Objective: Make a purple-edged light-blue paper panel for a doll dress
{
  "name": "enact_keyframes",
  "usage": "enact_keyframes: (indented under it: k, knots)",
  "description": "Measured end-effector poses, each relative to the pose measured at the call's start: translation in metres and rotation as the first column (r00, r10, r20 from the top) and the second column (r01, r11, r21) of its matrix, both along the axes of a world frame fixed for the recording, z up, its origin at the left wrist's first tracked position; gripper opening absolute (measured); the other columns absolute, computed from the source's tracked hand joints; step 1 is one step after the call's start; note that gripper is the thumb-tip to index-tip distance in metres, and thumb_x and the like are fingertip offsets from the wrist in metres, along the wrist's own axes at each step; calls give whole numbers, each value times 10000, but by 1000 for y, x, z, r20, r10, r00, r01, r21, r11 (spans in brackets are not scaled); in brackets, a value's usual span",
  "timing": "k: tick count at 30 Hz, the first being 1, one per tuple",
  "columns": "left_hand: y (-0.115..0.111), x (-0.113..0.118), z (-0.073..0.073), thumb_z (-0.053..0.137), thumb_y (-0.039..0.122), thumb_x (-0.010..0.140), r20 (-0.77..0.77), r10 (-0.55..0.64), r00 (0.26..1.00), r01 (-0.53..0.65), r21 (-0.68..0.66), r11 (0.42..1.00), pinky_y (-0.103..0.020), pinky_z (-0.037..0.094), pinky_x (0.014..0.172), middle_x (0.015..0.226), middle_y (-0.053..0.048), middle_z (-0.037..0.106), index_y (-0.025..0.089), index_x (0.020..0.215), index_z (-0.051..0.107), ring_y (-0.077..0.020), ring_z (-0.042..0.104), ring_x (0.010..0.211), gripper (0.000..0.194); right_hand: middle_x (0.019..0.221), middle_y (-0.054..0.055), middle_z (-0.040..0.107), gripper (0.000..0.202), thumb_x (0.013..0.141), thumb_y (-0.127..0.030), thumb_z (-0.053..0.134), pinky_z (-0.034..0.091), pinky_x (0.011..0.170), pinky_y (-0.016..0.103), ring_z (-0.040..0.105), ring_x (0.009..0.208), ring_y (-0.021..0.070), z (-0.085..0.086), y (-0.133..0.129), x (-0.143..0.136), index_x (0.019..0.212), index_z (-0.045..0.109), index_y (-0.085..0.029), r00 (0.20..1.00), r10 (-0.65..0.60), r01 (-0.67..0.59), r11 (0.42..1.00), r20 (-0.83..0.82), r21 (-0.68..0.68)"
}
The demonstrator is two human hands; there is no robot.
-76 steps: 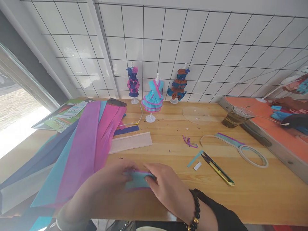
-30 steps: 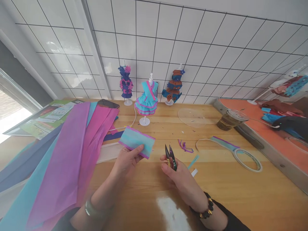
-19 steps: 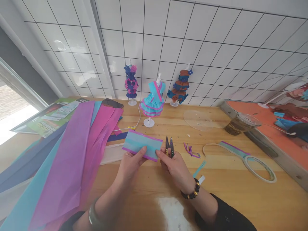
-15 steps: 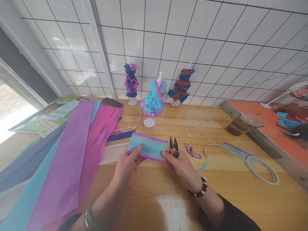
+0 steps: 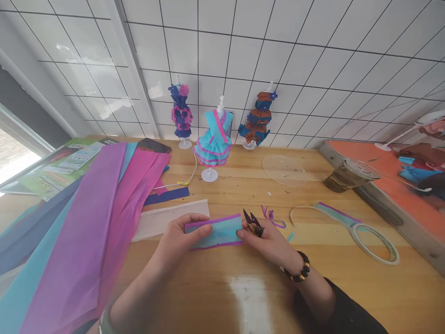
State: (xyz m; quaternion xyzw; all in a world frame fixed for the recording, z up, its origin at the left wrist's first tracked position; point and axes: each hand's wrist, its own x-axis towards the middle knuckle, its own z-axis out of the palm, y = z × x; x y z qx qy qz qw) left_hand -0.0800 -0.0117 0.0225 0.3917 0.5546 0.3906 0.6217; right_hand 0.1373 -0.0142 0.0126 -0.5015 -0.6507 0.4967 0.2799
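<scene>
A light blue strip of crepe paper with purple edges [image 5: 222, 232] is stretched between my two hands above the table. My left hand [image 5: 186, 234] pinches its left end, thumb on top and fingers behind. At the strip's right end, my right hand [image 5: 266, 239] grips it between thumb and finger. Black thread snips [image 5: 252, 222] also rest in my right hand, blades pointing up and away. Behind the strip stands a small dress form in a light blue, pink-trimmed paper dress [image 5: 213, 139].
Long folded crepe paper sheets [image 5: 76, 232] cover the left side. A white strip [image 5: 170, 215] lies behind my left hand. Two more dressed forms [image 5: 181, 113] [image 5: 259, 118] stand by the wall. On the right are a tape roll [image 5: 375, 243], a drink cup [image 5: 351, 175] and purple scraps [image 5: 273, 217].
Both hands have come lower and nearer to me with the strip. My left hand has turned so its fingers reach over the strip's far edge. The snips have tilted left.
</scene>
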Motion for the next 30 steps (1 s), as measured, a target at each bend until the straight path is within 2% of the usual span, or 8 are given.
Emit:
enact_keyframes:
  k: [3, 8, 12, 15, 19, 22, 27, 30]
  knots:
    - [0, 0, -3, 751, 424, 547, -105, -23, 994, 28, 48, 998, -236, 373, 589, 704, -7, 609, 180, 761, 664, -142, 507, 645, 336, 603, -55, 279, 282, 790, -418, 504, 254, 531, 230, 264, 562, 97, 3, -2, 0, 650, 392, -200, 999, 31, -32, 999, -27, -18]
    - [1, 1, -3, 730, 422, 582, -113, 33, 993, -22, 99, 995, -224, 368, 613, 700, -15, 621, 173, 666, 664, -148, 508, 670, 271, 598, -55, 253, 312, 768, -430, 527, 223, 523, 235, 238, 555, 97, 7, -3, -3, 636, 352, -208, 999, 19, -22, 997, -35, -69]
    - [2, 0, -1, 688, 462, 628, -19, 8, 1000, -6, 57, 998, -211, 355, 533, 626, -11, 623, 161, 669, 671, -133, 503, 578, 304, 600, -54, 258, 319, 739, -447, 565, 229, 524, 234, 241, 560, 97, 7, -2, -2, 645, 380, -204, 998, 2, -8, 995, -63, -96]
    - [2, -2, 3, 614, 548, 669, 127, 2, 992, 8, -78, 997, -226, 383, 497, 644, -36, 670, 165, 817, 680, -155, 557, 544, 415, 577, -64, 254, 325, 717, -437, 589, 227, 488, 225, 237, 526, 86, 6, -4, 1, 639, 374, -206, 989, -5, -20, 986, -149, -165]
    - [0, -4, 4, 459, 651, 726, 401, -106, 910, 231, -279, 932, -254, 440, 516, 707, -110, 703, 134, 963, 655, -192, 632, 579, 601, 561, -68, 245, 315, 701, -396, 598, 215, 457, 222, 235, 498, 80, 5, -7, 3, 613, 359, -210, 954, 56, -136, 957, -296, -257]
    - [-5, -1, 0, 473, 634, 735, 497, -243, 833, 407, -253, 878, -228, 443, 537, 690, -89, 693, 135, 952, 667, -160, 623, 579, 578, 586, -52, 301, 260, 715, -366, 577, 238, 490, 227, 273, 535, 88, 8, -9, -2, 614, 407, -197, 928, 175, -267, 928, -327, -260]
    - [-13, 6, -6, 739, 368, 613, 361, -560, 745, 641, -157, 751, -196, 419, 597, 800, -21, 675, 176, 886, 678, -123, 580, 657, 339, 580, -56, 291, 288, 734, -362, 567, 230, 502, 225, 254, 543, 84, 14, -14, -13, 588, 383, -195, 930, 258, -323, 913, -260, -250]
    - [-12, 6, -8, 744, 348, 601, 281, -616, 736, 668, -151, 729, -172, 373, 540, 707, 15, 638, 167, 839, 680, -86, 521, 577, 305, 575, -58, 310, 276, 747, -392, 573, 237, 501, 219, 261, 539, 81, 14, -15, -15, 619, 440, -186, 939, 249, -305, 921, -236, -243]
